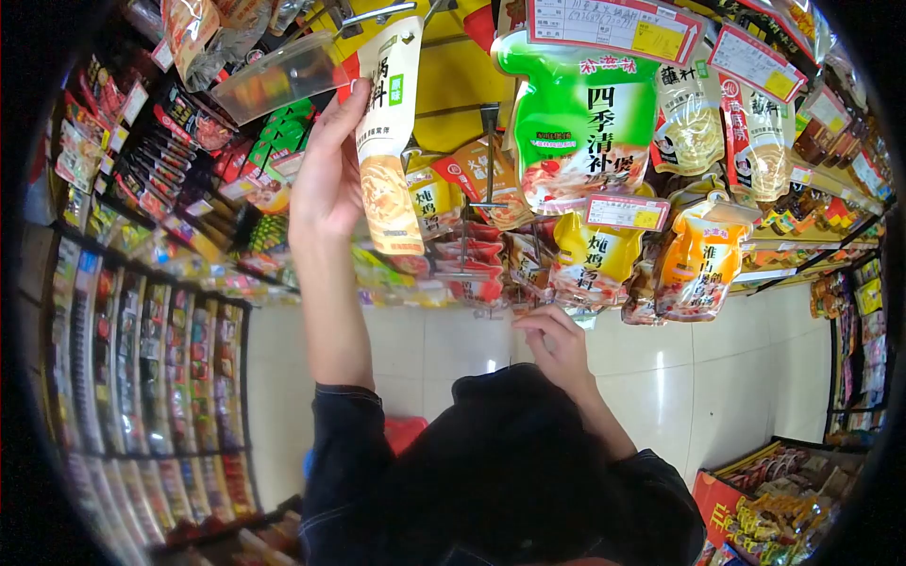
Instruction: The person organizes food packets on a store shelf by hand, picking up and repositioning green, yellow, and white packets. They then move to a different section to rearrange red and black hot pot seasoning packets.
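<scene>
My left hand [332, 170] is raised at the shelf display, its fingers closed around the edge of a cream-coloured sauce pouch [389, 141] with a red corner and a picture of noodles or sauce on its lower half. The pouch stands upright, its top right by a metal display hook [382, 17]. Lower down, in front of my body, my right hand [559, 351] has loosely bent fingers with the thumb apart, and nothing shows in it. It is nearest to a yellow soup-seasoning pouch [593, 259] hanging above it.
A large green-and-white pouch [580, 123] hangs on the rack, with an orange pouch [700, 264] to its lower right. A clear plastic bin [274, 80] juts out at upper left. Price tags [613, 26] stick forward. Stocked shelves [151, 368] line the left; a snack display [793, 500] stands lower right.
</scene>
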Motion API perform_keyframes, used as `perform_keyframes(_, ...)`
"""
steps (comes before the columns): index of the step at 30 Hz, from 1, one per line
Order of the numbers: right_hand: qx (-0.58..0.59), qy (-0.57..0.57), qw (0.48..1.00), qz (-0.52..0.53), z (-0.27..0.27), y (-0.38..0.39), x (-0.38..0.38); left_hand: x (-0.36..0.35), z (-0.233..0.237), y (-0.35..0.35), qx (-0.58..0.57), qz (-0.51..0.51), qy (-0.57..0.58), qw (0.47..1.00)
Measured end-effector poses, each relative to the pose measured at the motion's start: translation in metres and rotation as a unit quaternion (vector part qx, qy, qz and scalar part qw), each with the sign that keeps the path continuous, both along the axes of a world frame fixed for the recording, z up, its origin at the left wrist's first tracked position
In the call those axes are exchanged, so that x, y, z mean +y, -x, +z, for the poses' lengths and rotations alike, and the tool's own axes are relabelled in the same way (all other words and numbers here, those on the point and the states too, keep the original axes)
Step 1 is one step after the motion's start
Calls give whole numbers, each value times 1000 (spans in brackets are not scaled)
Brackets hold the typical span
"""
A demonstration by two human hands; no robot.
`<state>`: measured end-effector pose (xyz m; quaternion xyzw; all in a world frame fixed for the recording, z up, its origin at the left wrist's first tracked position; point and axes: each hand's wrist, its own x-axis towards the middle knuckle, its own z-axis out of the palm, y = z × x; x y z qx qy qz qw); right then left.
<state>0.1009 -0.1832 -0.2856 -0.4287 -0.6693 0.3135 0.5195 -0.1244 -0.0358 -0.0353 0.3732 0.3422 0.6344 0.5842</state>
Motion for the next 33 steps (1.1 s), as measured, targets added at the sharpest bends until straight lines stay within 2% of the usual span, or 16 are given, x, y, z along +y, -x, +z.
perform_keyframes(2, 2, 1, 1000, -6, -1, -1, 0, -2, -3, 2, -53, -26, 17, 998)
perform_keyframes(5, 6, -4, 1000, -11, 2, -1, 1, -2, -11, 21, -86, -184, -44, 978)
perform_keyframes(6, 7, -7, 1000, -12, 3, -2, 2, -3, -14, 25, -135, -243, -46, 959)
perform_keyframes(9, -1, -29, 1000, -9, 1, -2, 5, -27, -22, 21, -74, -235, -66, 967)
perform_keyframes(10, -5, -23, 1000, -5, 1, -2, 5, -34, -33, 19, -89, -198, -39, 975)
perform_keyframes(13, -6, -15, 1000, 3, 2, -2, 7, -80, -61, -2, 46, -35, -40, 998)
perform_keyframes(15, 3, -20, 1000, 1, 2, -2, 9, -109, -106, 0, 35, -17, -131, 991)
perform_keyframes(17, 80, 40, 995, 47, 6, -4, 9, -136, -143, -9, 40, 18, -131, 990)
perform_keyframes(19, 180, 88, 977, 78, 13, -3, 13, -147, -173, -27, 63, 104, -46, 991)
perform_keyframes(21, 186, 80, 974, 103, 26, -2, 17, -143, -200, -37, 52, 118, 0, 992)
perform_keyframes(23, 153, 79, 980, 99, 54, 5, 22, -133, -219, -43, 37, 123, -10, 992)
perform_keyframes(27, 158, 110, 979, 72, 54, 29, 37, -118, -227, -53, -8, 131, -8, 991)
perform_keyframes(31, 84, -15, 996, -33, 38, 38, 62, -99, -228, -44, 38, 108, -33, 993)
perform_keyframes(33, 79, -31, 995, -46, 44, 40, 72, -81, -229, -32, 53, 67, -40, 995)
